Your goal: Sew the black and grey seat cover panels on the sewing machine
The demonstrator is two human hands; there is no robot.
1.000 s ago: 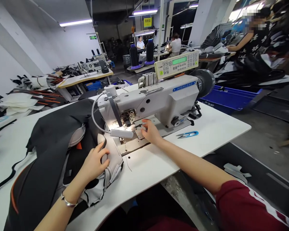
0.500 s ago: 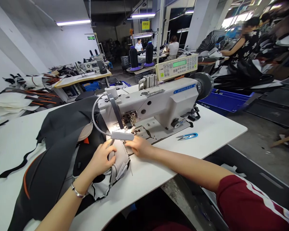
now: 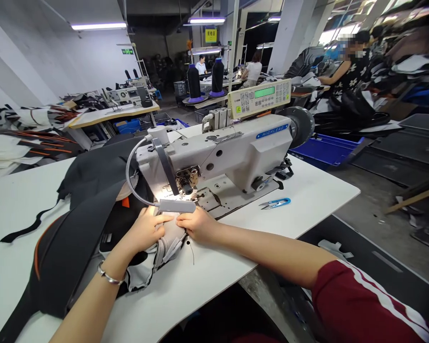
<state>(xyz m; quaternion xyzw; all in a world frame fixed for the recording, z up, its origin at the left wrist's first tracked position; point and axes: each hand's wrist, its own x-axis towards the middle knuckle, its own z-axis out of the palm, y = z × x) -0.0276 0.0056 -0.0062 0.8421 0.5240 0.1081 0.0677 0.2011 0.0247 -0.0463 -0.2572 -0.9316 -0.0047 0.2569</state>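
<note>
Fingers of left hand (image 3: 145, 229) and right hand (image 3: 197, 224) meet, pinching grey panel (image 3: 169, 241); sewing machine (image 3: 232, 152) needle end just beyond, both hands equally near.

Over my feed, the left hand (image 3: 146, 229) is bare. At its seven o'clock a slim silver bangle (image 3: 108, 277) circles the wrist, smooth and catching the light. The forearm beyond it is uncovered. The right hand (image 3: 199, 224) is bare too, and its forearm is uncovered as far as a dark red short sleeve (image 3: 346, 309) at four o'clock in my view. Narrow white stripes (image 3: 381, 299) run lengthwise along that sleeve.
</note>
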